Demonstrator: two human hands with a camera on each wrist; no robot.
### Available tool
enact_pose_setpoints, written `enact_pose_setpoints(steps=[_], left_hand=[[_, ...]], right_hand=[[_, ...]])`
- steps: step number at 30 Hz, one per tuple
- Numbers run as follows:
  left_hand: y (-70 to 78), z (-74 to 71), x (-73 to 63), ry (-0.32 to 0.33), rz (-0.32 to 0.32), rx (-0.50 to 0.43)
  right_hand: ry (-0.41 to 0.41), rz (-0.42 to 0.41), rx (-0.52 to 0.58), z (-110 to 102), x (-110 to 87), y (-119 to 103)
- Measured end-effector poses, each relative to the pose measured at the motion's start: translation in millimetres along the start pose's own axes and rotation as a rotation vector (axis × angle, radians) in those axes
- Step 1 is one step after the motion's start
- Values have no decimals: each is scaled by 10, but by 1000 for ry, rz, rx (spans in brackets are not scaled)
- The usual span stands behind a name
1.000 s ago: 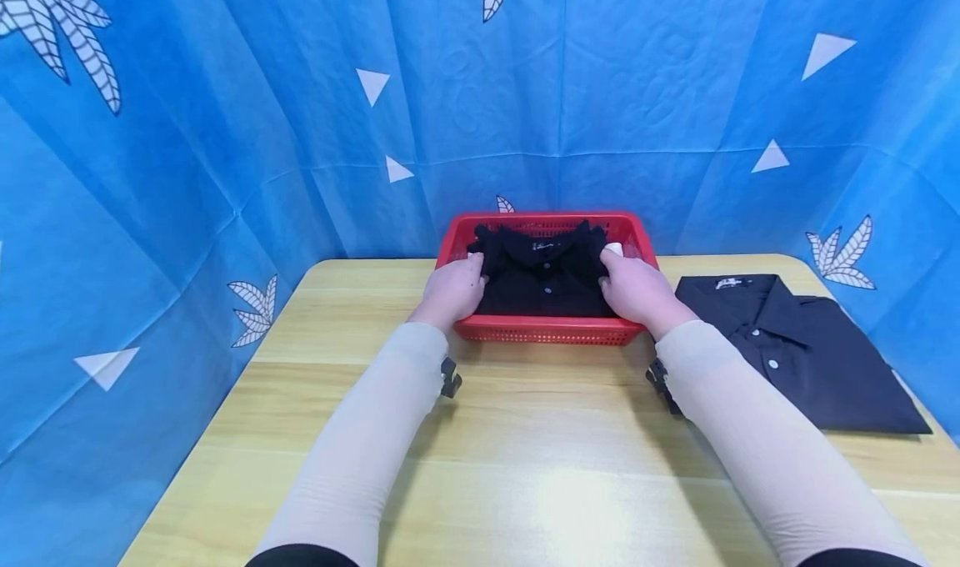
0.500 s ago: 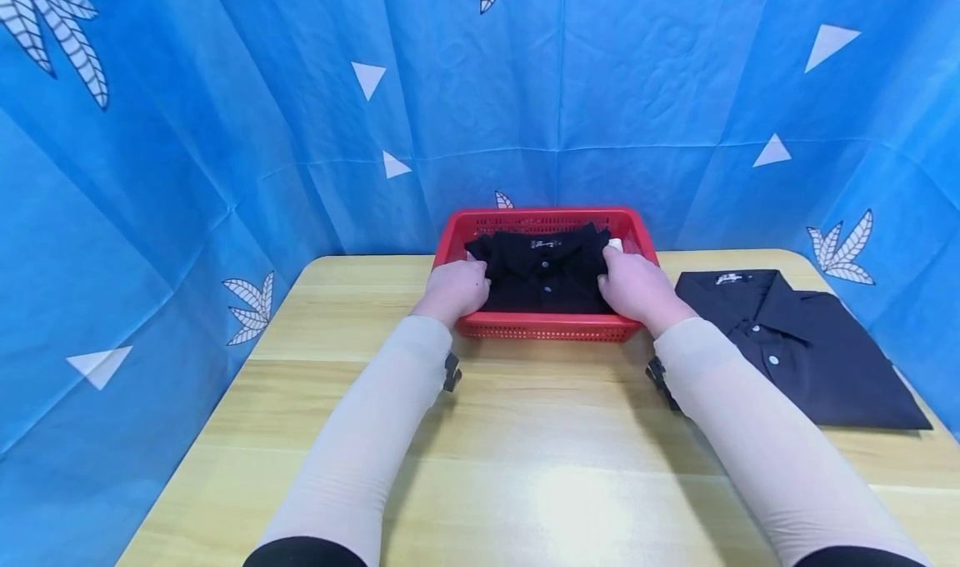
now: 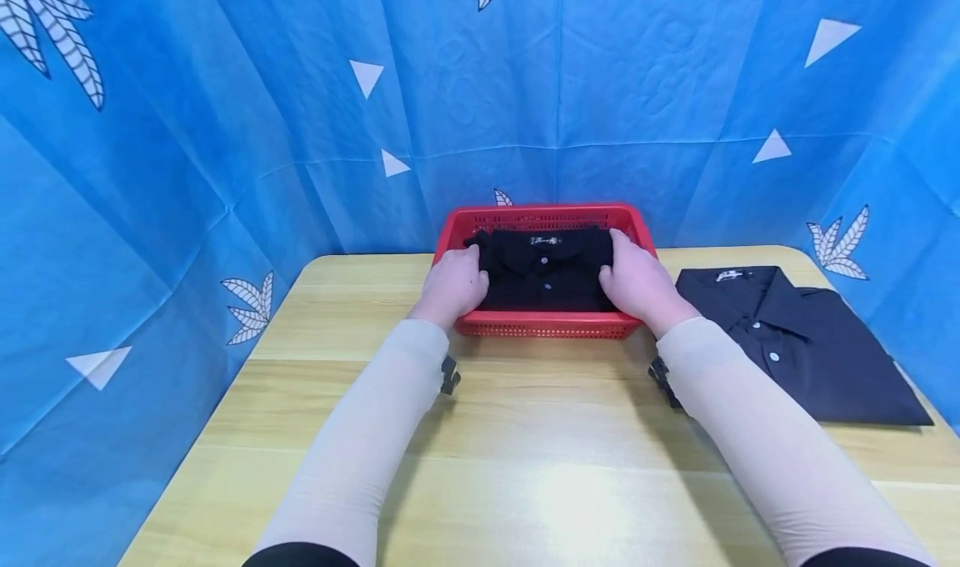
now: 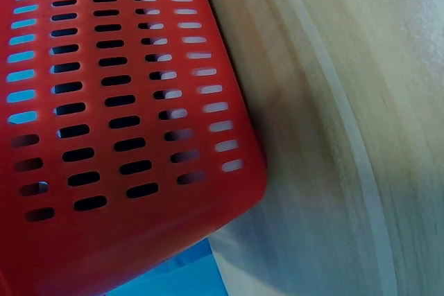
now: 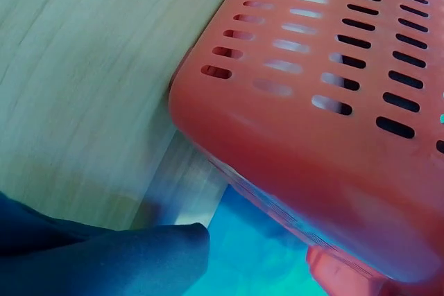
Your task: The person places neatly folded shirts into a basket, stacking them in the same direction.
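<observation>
A folded black shirt (image 3: 547, 271) with a collar, a white-lettered label and pale buttons lies inside a red basket (image 3: 547, 325). My left hand (image 3: 453, 283) reaches over the basket's near left corner and holds the shirt's left edge, thumb on the near side. At the opposite edge, my right hand (image 3: 637, 279) holds the shirt with thumb and forefinger apart along its side. The other fingers are hidden between cloth and basket. Both wrist views show mainly the slotted basket wall (image 4: 111, 102), with pale patches of hand behind some slots.
A second folded black shirt (image 3: 810, 358) lies at the right of the wooden table (image 3: 540, 450), beneath and beside my right forearm. Its dark edge (image 5: 111, 261) shows in the right wrist view. A blue patterned curtain (image 3: 637, 75) hangs behind the table.
The shirt in the basket has settled flatter, its collar and shoulders smoother. My right fingers have shifted forward along its side, and the white bit by them is out of sight.
</observation>
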State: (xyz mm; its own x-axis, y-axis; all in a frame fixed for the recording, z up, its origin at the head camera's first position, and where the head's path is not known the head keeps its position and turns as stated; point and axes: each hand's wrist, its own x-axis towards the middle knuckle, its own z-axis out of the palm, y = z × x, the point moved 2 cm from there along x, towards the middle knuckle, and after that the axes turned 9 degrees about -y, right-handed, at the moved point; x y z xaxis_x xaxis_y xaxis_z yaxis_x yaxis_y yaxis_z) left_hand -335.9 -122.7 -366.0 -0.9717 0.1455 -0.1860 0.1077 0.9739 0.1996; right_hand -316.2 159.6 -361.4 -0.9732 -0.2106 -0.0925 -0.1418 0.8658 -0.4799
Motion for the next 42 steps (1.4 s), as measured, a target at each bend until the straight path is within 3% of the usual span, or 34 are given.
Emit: enact_pose_setpoints(steps=[6,14,18,22,32,42], left_hand=[[0,7,-7,45,24,-44],[-9,-32,-41,139,134,-37],[-18,-31,-32,147,125,-26],[-35,-7,-7,106,64,19],[-43,49,54,-42,-37,191],[4,29,72,-129,-24,309]], right_hand=[[30,-41,-9,0,3,-6],[127,-88,-38,-4,-45,-10],[173,-96,-61,-7,-73,6],[159,-73,-108,14,-71,37],[-30,4,-212,45,-7,50],[-127,37,-271,26,6,22]])
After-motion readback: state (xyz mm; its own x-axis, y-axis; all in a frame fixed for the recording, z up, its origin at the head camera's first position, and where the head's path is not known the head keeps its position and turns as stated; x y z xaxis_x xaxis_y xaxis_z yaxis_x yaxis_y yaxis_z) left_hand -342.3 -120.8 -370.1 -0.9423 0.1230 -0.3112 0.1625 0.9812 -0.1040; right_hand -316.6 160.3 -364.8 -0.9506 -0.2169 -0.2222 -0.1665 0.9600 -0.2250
